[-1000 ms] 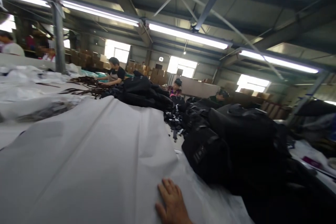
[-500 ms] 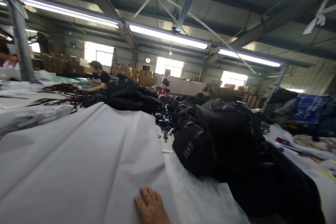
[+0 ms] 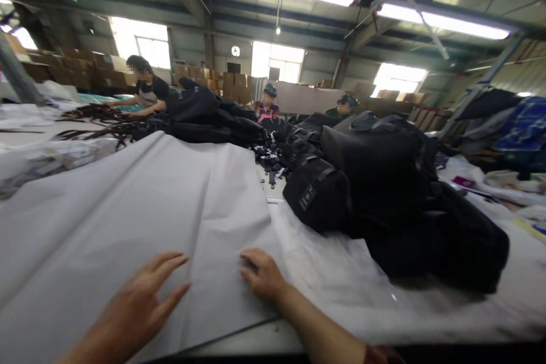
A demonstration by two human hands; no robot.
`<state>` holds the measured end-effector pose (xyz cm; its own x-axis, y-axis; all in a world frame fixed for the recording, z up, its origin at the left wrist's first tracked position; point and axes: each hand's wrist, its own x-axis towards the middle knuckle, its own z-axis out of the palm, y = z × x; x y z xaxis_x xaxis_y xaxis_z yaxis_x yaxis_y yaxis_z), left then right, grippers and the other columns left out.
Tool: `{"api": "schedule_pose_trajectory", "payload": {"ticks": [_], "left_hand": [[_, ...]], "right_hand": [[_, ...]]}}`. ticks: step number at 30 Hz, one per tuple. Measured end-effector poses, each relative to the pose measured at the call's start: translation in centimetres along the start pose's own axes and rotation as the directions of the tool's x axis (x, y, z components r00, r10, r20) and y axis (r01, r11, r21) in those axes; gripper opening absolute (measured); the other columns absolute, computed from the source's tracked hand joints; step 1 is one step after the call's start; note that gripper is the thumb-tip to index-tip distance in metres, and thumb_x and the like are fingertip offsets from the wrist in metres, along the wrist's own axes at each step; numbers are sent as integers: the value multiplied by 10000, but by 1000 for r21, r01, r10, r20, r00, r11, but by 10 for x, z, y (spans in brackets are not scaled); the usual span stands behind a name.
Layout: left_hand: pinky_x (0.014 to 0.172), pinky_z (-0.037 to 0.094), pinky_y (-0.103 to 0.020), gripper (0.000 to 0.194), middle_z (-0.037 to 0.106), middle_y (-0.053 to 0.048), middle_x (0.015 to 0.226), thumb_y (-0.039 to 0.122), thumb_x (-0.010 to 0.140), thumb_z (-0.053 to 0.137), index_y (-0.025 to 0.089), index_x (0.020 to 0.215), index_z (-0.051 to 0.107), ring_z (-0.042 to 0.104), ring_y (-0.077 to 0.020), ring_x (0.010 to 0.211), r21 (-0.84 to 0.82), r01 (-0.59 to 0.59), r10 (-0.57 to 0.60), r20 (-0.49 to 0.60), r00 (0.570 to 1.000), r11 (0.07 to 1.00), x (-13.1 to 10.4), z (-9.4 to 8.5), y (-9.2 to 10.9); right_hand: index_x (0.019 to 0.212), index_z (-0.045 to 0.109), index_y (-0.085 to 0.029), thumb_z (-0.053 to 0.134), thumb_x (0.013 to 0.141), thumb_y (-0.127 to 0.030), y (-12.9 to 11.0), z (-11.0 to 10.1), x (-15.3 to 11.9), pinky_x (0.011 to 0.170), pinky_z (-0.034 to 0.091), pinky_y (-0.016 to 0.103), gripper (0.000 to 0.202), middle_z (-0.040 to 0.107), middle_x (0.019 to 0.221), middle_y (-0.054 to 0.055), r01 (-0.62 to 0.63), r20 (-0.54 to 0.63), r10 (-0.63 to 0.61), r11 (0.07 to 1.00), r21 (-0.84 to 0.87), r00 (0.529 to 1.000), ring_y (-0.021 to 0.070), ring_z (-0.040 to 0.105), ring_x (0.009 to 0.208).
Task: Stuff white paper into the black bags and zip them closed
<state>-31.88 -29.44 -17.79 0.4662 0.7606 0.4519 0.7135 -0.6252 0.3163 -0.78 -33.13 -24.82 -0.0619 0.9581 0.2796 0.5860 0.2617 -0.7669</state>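
A large grey sheet [image 3: 140,216] with long creases covers the left and middle of the table. Over its near part my left hand [image 3: 136,301] is open, thumb and fingers apart, with nothing in it. Close to the sheet's right edge is my right hand [image 3: 262,276], its fingers curled and a gap between thumb and forefinger; it holds nothing visible. Clear plastic film [image 3: 324,261] lies right of the sheet. Behind it, black bags [image 3: 375,165] are heaped on the right.
More black bags [image 3: 200,114] lie beyond the sheet, beside small black buckles [image 3: 272,159]. Dark brown straps [image 3: 94,116] are at the far left, near a person [image 3: 149,91] working. Two further people sit behind the bags. The table's front edge runs along the bottom.
The view has tilted down. Two hands now show over the sheet, where one was visible at the bottom before. The front table edge has come into view.
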Motion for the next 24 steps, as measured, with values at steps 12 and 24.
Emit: {"api": "schedule_pose_trajectory", "payload": {"ticks": [12, 24], "left_hand": [[949, 531, -429, 328, 716, -161, 1135, 311, 800, 716, 166, 1091, 751, 657, -339, 1092, 48, -29, -10, 665, 747, 998, 79, 99, 124], [699, 390, -321, 93, 666, -63, 770, 147, 736, 559, 177, 721, 646, 579, -211, 741, -126, 236, -104, 637, 764, 964, 83, 117, 121]], "right_hand": [[967, 729, -192, 532, 883, -229, 56, -71, -79, 961, 548, 389, 218, 739, 1031, 105, -93, -389, 102, 995, 42, 915, 236, 691, 1013], [942, 739, -202, 534, 904, -218, 66, -78, -74, 866, 544, 332, 209, 743, 942, 65, -103, -465, 153, 986, 131, 872, 205, 699, 921]]}}
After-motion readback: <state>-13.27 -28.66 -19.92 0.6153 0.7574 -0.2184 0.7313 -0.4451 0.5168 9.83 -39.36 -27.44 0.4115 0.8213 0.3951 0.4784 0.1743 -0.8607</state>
